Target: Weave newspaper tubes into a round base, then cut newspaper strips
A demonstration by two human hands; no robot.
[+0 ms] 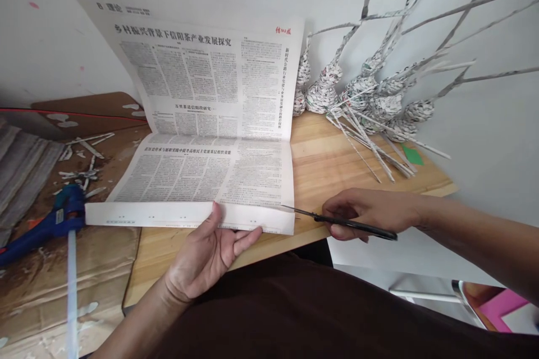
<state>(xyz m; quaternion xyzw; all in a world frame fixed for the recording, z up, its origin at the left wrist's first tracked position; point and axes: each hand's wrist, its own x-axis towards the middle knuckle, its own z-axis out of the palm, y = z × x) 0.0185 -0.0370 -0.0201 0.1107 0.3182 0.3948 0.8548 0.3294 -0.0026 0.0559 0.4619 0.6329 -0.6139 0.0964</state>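
A newspaper sheet (202, 168) lies over the wooden table, its upper part leaning up against the wall. Along its near edge runs a folded white strip (168, 215). My left hand (210, 252) grips this strip, thumb on top and fingers beneath. To the right, my right hand (357, 213) holds black scissors (353, 225), fingers wrapped round the handles. The scissors' blades point left and meet the sheet's right edge at the fold.
Woven paper figures (357, 90) with long stalks stand at the back right, beside loose rolled paper sticks (370, 151). A blue glue gun (67, 213) is on cardboard (105, 258) at the left. The wooden table's edge (273, 252) runs near my body.
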